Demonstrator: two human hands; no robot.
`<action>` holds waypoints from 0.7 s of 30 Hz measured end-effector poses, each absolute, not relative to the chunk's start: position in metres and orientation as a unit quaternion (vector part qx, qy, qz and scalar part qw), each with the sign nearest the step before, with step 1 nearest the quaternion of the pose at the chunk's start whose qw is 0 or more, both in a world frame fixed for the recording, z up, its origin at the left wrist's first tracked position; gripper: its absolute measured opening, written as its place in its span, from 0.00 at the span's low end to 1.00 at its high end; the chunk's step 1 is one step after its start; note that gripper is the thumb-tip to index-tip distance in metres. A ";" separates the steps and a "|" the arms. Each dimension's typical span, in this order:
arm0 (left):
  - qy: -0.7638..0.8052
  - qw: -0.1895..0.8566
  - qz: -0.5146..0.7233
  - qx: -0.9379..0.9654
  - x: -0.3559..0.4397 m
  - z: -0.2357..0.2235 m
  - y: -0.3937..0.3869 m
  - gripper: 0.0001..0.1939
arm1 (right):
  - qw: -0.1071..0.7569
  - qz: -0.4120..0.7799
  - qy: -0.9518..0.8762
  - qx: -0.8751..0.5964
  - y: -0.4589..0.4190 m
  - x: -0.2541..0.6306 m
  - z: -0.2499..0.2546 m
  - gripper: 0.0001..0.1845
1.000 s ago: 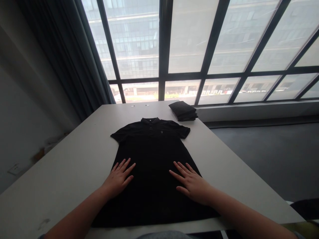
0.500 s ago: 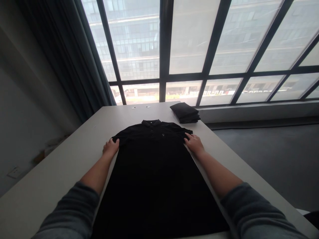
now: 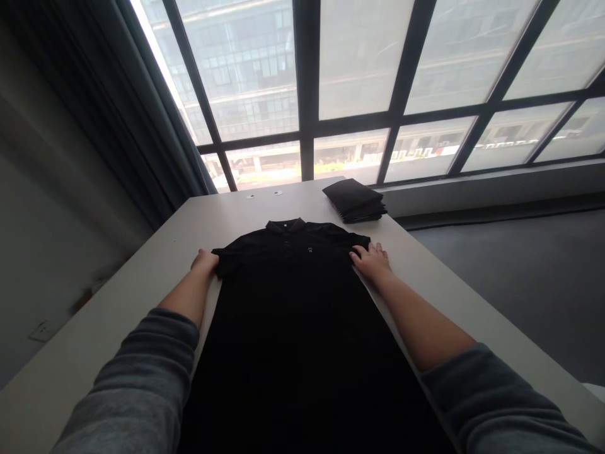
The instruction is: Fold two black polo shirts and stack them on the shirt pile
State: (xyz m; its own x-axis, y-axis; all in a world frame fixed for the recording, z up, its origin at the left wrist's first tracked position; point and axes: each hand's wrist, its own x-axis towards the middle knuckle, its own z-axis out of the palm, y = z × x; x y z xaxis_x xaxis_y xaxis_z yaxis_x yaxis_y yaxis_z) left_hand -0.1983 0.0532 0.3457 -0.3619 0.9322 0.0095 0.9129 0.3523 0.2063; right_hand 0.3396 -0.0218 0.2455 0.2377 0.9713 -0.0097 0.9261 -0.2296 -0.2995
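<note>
A black short-sleeved polo shirt (image 3: 302, 328) lies spread flat, front side up, its collar toward the window and its hem running out of view at the bottom. At the edge of the left-hand sleeve, my left hand (image 3: 204, 260) is closed with the sleeve's fabric at its fingers. My right hand (image 3: 374, 261) rests by the other sleeve, fingers spread, the thumb side touching the cloth. A small light mark shows on the shirt's chest.
A stack of folded black garments (image 3: 354, 200) sits on the white table (image 3: 155, 265) at the far right corner. Two small white discs (image 3: 278, 193) lie near the far edge. A dark curtain (image 3: 142, 107) hangs left of the large window (image 3: 354, 63).
My left hand has closed at the sleeve edge. The right hand has shifted slightly outward, its fingers now more spread. The view has tilted a little.
</note>
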 end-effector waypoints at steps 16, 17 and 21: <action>0.726 -0.002 0.019 0.687 -0.038 0.313 0.049 0.33 | 0.114 0.118 -0.613 -0.773 -0.022 0.340 0.249 0.34; 0.728 0.000 0.013 0.686 -0.041 0.306 0.048 0.34 | 0.115 0.119 -0.614 -0.772 -0.023 0.340 0.249 0.34; 0.729 0.021 -0.007 0.685 -0.068 0.288 0.051 0.35 | 0.123 0.127 -0.615 -0.769 -0.023 0.341 0.250 0.34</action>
